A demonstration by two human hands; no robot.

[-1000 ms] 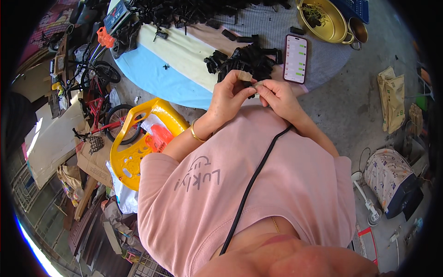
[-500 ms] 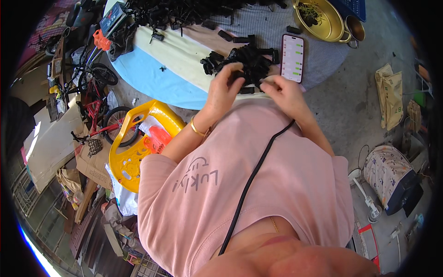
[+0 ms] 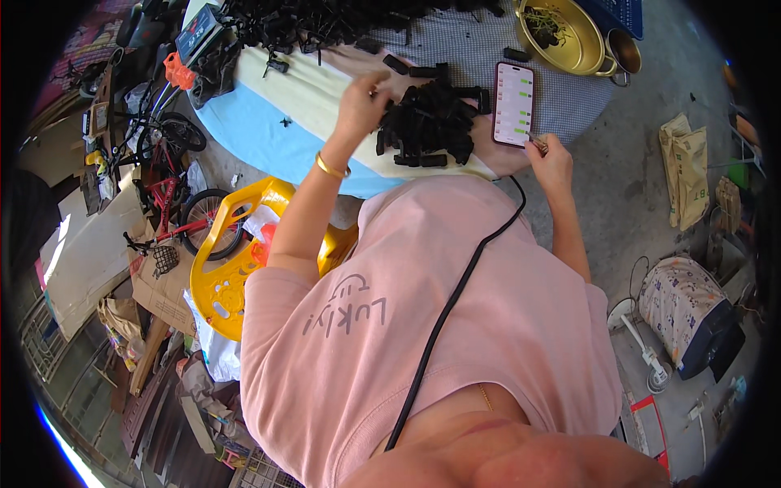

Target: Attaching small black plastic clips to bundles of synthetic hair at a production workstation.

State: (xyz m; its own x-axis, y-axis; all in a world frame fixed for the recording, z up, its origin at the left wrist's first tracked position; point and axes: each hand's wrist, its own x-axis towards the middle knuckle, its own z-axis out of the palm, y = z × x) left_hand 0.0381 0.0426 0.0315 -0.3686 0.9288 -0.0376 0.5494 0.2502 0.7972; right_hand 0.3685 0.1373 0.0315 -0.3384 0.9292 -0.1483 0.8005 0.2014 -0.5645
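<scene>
Fingers of left hand [image 3: 362, 104] curled beside heaped black parts [image 3: 427, 126], whether clamped cannot be told, those of right hand [image 3: 554, 161] bunched near the phone's [image 3: 512, 104] lower-right corner, hold likewise unclear, worktop [image 3: 305, 145] beneath parts and phone, gold basin [image 3: 599, 50] beyond

Left hand [image 3: 364, 106], fingers curled, is over the table [image 3: 317, 102] at the left edge of a pile of black parts [image 3: 431, 126]. Right hand [image 3: 553, 165], fingertips together, is by the lower corner of a lit phone [image 3: 512, 106]; can't tell from here if either holds anything. Bigger black heap [image 3: 313, 23] farther back, gold basin [image 3: 571, 57] beyond phone, yellow chair [image 3: 213, 281] at person's left.
</scene>
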